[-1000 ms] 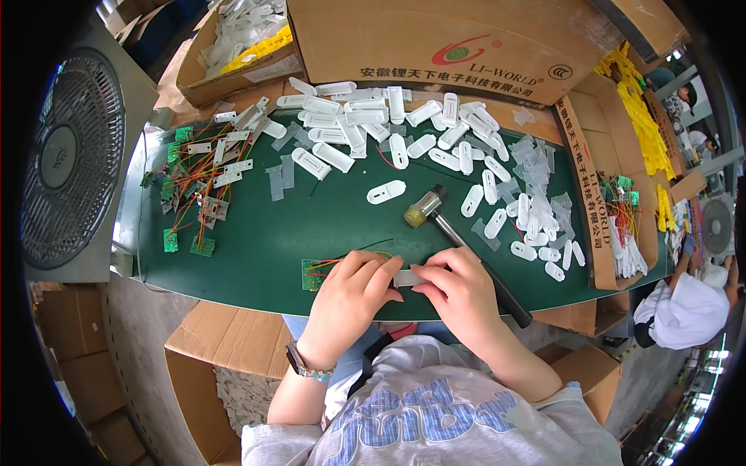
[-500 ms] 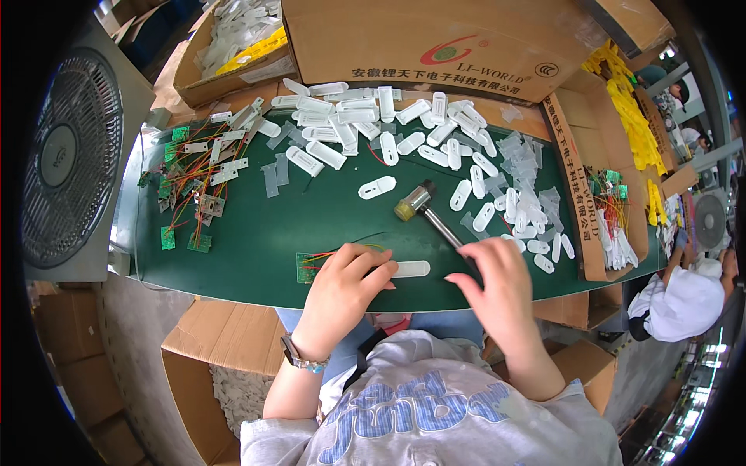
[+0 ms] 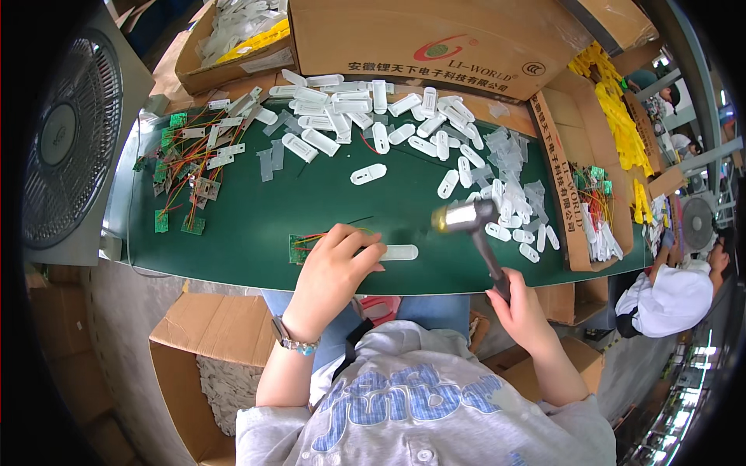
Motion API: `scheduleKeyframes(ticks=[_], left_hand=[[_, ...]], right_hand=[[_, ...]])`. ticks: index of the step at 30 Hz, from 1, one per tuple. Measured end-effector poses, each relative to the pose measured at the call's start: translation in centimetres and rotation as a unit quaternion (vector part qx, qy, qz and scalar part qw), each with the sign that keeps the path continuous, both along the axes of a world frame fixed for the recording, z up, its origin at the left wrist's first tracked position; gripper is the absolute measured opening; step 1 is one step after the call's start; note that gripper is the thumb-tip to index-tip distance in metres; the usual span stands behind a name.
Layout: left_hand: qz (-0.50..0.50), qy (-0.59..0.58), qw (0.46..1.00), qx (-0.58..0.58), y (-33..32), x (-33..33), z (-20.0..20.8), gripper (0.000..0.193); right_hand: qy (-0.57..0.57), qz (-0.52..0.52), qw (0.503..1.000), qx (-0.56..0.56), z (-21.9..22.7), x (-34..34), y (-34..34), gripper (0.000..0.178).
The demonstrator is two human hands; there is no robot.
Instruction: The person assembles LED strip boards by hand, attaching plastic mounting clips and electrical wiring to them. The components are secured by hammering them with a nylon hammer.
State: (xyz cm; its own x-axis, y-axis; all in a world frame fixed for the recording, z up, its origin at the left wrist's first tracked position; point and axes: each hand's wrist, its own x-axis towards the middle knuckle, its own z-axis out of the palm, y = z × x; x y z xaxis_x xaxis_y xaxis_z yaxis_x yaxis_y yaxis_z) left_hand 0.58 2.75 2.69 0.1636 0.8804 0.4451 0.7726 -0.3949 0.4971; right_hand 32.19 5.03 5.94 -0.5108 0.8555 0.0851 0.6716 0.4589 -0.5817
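From where I stand, the right hand [image 3: 519,304], right of centre in the lower half of the frame, is closed around the handle of a hammer [image 3: 485,247]. The hammer head has a yellow left face, a shiny metal middle and a dark right end; it appears raised above the surface [image 3: 256,233].

The left hand [image 3: 339,260], just below the centre of the frame, has its fingers bent together over the left part of a white casing [image 3: 401,252]. I cannot tell whether they pinch the part or only press on it. The exposed portion is long, narrow and flat, with a rounded right end and a thin pale rim around its face. The casing lies level near the front edge of the surface; its left part is hidden.

Left of this hand lies a small green circuit board [image 3: 298,249]. Red and yellow wires run from it toward the fingers.

Farther out, a single slotted white cover [image 3: 368,173] lies just above the frame's centre. More white covers are heaped at upper centre, beside clear film pieces [image 3: 509,159] right of centre. Wired circuit boards [image 3: 190,167] form a tangle at upper left. A large fan [image 3: 58,136] stands at the left edge; an open cardboard box [image 3: 553,167] stands at the right.
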Motion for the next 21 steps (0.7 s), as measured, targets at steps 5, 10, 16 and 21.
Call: scheduleKeyframes(ticks=[5,10,16,21], left_hand=[[0.004,-0.002,1.000,-0.003,-0.2,-0.1,-0.1,0.028],[0.001,0.000,1.000,-0.010,-0.1,-0.2,-0.1,0.023],[0.006,-0.008,1.000,-0.007,-0.1,-0.2,0.1,0.030],[0.021,-0.020,0.999,-0.039,-0.4,-0.3,0.2,0.038]], right_hand=[[-0.104,0.051,0.991,0.071,2.5,1.5,-1.0,0.036],[-0.106,0.015,0.990,0.088,2.0,0.7,-1.5,0.042],[-0.099,0.033,0.982,0.155,1.2,0.1,-0.8,0.041],[-0.049,0.023,0.991,0.125,1.6,-0.8,-0.6,0.034]])
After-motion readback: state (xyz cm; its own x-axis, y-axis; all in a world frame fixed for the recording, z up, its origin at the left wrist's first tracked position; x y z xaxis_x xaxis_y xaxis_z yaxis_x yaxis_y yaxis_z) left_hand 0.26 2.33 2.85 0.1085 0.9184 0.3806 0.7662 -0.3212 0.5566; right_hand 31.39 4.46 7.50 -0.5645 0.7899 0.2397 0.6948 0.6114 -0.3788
